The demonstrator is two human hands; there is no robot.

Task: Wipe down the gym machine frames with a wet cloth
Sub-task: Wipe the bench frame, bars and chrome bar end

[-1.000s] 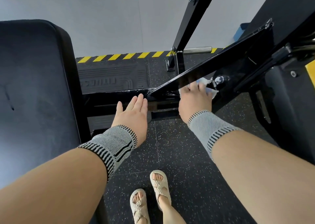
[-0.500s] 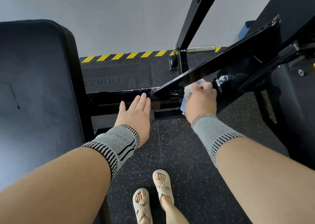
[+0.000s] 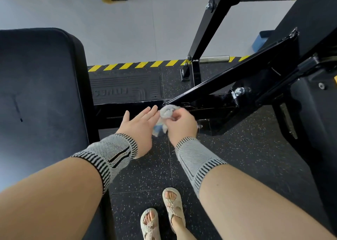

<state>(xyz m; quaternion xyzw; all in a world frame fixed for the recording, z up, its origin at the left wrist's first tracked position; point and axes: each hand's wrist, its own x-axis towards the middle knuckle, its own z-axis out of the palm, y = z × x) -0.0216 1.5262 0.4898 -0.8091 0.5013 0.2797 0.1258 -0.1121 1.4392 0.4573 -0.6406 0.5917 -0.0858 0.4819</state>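
Cloth (image 3: 165, 113): bunched at frame centre, clamped by curled right hand (image 3: 180, 124) fingers.
Left hand (image 3: 139, 125): fingers straight, apart, beside it, probably for regripping.
Frame (image 3: 209, 101): just beyond.

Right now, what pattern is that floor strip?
Yellow and black diagonal stripes on the floor strip, seen in the head view.

right hand (image 3: 180, 124) gripping cloth (image 3: 166, 112), black frame (image 3: 209, 105)

Under me I saw black speckled rubber floor tiles (image 3: 246, 159), edged by a yellow-and-black hazard stripe (image 3: 138, 64). Beyond it lay pale grey floor (image 3: 113, 24) in even light. A blue box (image 3: 259, 40) sat far right.
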